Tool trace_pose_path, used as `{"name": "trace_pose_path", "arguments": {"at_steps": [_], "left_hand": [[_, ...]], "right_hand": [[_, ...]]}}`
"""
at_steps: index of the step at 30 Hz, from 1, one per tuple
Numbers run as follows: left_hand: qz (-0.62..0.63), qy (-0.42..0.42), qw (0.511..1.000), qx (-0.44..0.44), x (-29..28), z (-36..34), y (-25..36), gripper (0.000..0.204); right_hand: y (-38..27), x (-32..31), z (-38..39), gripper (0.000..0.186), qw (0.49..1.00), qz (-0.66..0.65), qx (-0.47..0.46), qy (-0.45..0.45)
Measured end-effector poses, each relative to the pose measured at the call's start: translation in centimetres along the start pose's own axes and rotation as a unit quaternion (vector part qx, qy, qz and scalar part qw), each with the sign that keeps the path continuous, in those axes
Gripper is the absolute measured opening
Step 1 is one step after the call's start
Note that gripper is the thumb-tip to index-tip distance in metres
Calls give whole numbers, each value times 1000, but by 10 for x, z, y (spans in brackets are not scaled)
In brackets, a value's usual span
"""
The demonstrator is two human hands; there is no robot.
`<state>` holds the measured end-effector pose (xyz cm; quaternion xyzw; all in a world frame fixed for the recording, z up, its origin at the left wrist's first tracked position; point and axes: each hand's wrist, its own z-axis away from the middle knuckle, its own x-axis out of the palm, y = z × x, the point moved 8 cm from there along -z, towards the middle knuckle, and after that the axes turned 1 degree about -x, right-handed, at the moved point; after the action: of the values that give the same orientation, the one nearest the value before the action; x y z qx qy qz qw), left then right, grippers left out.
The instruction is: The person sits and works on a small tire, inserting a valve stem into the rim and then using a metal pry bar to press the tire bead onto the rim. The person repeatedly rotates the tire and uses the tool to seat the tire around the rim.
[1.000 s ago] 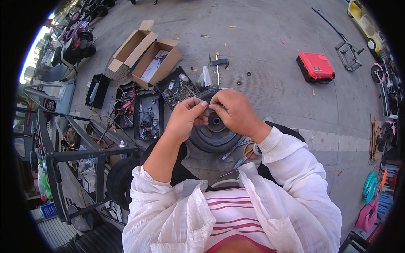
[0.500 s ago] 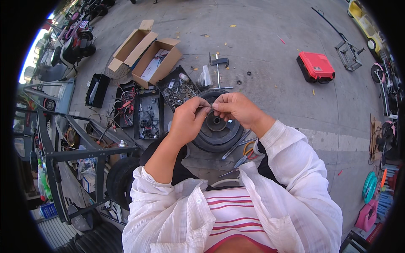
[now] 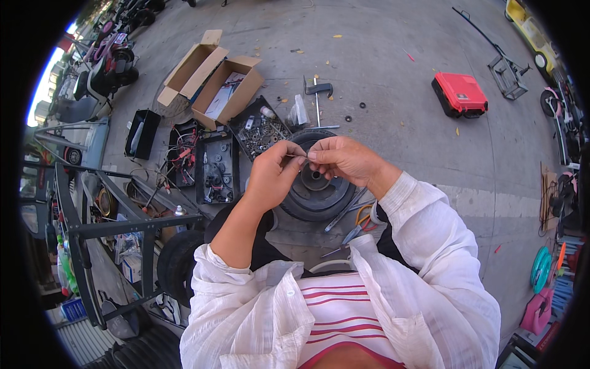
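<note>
My left hand [image 3: 275, 171] and my right hand [image 3: 344, 160] meet fingertip to fingertip above a small wheel with a black tyre [image 3: 313, 208]. Both are closed in a pinch. Whatever lies between the fingertips is too small to name. Below them the wheel lies flat on the ground, its hub hole [image 3: 316, 175] showing just under my right fingers. Part of the tyre is hidden behind my hands. Close to my left hand is a black tray [image 3: 261, 126] full of nuts, bolts and other small metal parts.
Black bins of parts [image 3: 217, 167] and wires [image 3: 184, 147] stand left, with an open cardboard box [image 3: 230, 92] behind. Pliers with orange handles [image 3: 364, 216] lie right of the wheel. A red case [image 3: 461, 95] sits far right. A dark metal frame [image 3: 110, 229] rises at the left.
My hands stay pinched together over the wheel. The right fingers have shifted slightly and curl closer to the left fingertips. Nothing else has visibly moved.
</note>
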<state>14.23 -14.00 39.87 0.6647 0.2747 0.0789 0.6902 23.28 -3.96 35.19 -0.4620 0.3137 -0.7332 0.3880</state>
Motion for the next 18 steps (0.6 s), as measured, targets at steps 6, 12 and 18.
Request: {"name": "trace_pose_path", "arguments": {"at_steps": [6, 12, 18], "left_hand": [[210, -29, 956, -202, 6, 0, -18, 16], [213, -46, 950, -225, 7, 4, -29, 18], [96, -41, 990, -98, 7, 1, -21, 13]], "right_hand": [[-29, 6, 8, 15, 963, 185, -181, 81], [-56, 28, 28, 14, 804, 461, -356, 121], [-20, 1, 2, 17, 963, 202, -156, 89]]}}
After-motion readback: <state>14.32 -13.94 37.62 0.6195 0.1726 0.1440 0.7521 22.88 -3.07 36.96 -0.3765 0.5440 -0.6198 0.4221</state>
